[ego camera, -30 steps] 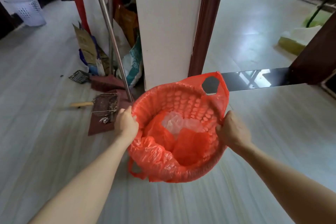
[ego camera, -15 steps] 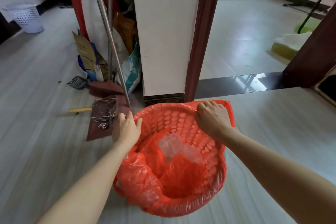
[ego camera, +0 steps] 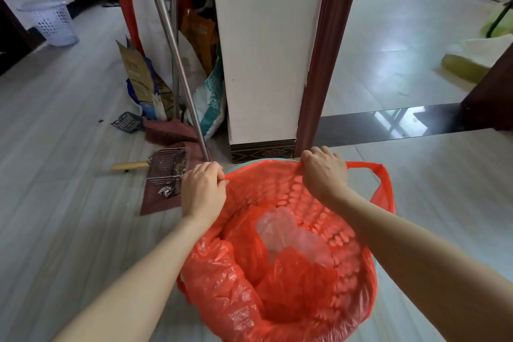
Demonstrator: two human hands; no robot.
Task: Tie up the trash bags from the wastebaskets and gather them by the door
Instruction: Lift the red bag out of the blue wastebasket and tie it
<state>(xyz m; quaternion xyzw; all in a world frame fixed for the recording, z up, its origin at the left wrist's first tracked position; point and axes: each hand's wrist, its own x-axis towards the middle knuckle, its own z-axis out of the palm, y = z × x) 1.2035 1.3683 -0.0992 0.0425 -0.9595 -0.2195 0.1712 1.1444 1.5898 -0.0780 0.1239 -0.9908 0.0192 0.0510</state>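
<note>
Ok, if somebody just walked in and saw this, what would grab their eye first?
The bright red trash bag lining the wastebasket low in the middle, with clear plastic lying inside it. Next, the left hand and right hand pinching the bag's far rim, one on each side. After that, the clutter leaning against the white pillar behind, and a white wastebasket far off at the left.

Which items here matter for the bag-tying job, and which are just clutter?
Job:
- red trash bag, lining the basket
- wastebasket, teal rim just showing
- left hand and right hand, both gripping the bag's far edge
- white wastebasket, far left

Clutter:
- dustpan
- wire rack
- metal poles
- leaning sacks
</note>
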